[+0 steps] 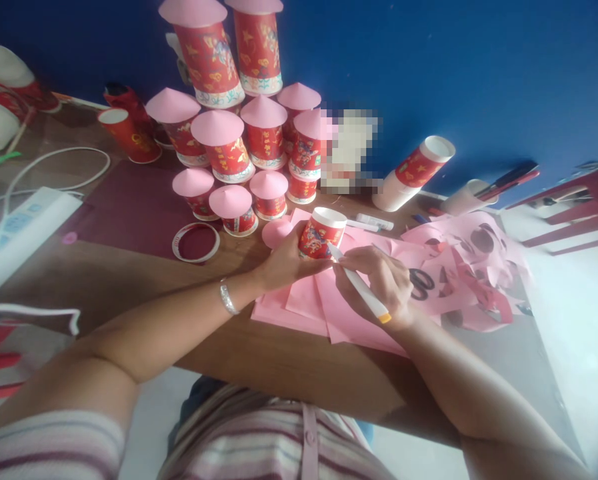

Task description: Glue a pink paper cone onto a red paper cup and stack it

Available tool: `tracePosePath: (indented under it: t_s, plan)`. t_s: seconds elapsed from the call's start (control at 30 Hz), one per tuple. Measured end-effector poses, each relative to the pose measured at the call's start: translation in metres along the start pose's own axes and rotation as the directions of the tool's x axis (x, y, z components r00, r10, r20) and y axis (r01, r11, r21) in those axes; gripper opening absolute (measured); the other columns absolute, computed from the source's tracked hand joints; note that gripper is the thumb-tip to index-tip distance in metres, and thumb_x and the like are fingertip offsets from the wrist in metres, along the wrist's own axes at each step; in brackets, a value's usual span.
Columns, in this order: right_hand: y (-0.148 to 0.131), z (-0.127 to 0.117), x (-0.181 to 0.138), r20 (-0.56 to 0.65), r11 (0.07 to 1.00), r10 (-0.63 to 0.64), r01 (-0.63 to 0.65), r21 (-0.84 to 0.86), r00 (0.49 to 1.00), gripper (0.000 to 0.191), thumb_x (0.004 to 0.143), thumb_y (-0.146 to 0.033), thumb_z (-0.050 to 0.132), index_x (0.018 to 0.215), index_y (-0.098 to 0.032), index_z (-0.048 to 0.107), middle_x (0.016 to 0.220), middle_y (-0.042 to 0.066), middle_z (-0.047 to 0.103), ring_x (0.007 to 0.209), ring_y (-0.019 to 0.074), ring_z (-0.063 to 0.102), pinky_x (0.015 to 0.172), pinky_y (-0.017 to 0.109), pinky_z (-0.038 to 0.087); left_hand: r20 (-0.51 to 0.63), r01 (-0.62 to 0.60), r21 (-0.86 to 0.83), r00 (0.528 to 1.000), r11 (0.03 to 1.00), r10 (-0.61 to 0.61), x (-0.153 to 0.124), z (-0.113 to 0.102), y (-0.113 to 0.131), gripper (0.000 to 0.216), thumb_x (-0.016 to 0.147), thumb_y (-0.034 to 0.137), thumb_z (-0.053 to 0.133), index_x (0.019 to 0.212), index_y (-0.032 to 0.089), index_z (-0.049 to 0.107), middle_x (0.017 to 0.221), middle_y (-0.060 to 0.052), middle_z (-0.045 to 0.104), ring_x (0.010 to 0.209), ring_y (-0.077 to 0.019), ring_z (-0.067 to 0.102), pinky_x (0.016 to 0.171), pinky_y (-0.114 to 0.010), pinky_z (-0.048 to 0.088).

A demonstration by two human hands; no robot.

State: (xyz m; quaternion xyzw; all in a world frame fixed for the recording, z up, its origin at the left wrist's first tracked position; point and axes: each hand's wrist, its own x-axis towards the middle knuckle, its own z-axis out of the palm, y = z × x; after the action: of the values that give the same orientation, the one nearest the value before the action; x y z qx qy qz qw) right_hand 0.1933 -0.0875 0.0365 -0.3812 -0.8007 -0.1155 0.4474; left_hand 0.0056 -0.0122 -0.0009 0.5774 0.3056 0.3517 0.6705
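My left hand is wrapped round a red patterned paper cup with a white rim, tilted slightly over the pink paper sheets. Between the fingers of my right hand is a white marker pen with a yellow end. Its tip is at the cup's lower side; whether it touches cannot be made out. A small pink paper cone lies just behind my left hand. Scissors with dark handles rest on the paper right of my right hand.
Several red cups with pink cone tops stand stacked at the back. A cardboard ring lies left of my left hand. Pink paper scraps, a pen cup and a tilted cup stack are on the right. A power strip sits left.
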Motion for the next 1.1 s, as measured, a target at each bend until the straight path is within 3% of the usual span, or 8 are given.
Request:
tracePosePath:
  t_s: [0.43, 1.1]
  plan:
    - [-0.002, 0.0, 0.0021, 0.035, 1.0, -0.02, 0.019, 0.013, 0.999, 0.024, 0.092, -0.004, 0.069, 0.107, -0.02, 0.061, 0.086, 0.0, 0.075, 0.071, 0.0144, 0.073, 0.059, 0.026, 0.06, 0.011, -0.044, 0.042, 0.999, 0.998, 0.044, 0.0001, -0.0019, -0.0038, 0.076, 0.07, 0.044, 0.096, 0.126, 0.021, 0.051, 0.121, -0.01, 0.066, 0.118, -0.0337, 0.065, 0.099, -0.05, 0.056]
    - [-0.0017, 0.0001, 0.0031, 0.029, 0.999, -0.026, 0.026, -0.023, 0.999, 0.025, 0.088, -0.004, 0.069, 0.104, -0.021, 0.061, 0.08, -0.002, 0.072, 0.064, 0.0138, 0.07, 0.056, 0.025, 0.056, -0.036, 0.01, -0.013, 0.999, 1.0, -0.011, 0.0018, -0.0013, -0.0048, 0.077, 0.068, 0.047, 0.097, 0.126, 0.019, 0.054, 0.116, -0.01, 0.07, 0.114, -0.0314, 0.069, 0.098, -0.048, 0.058]
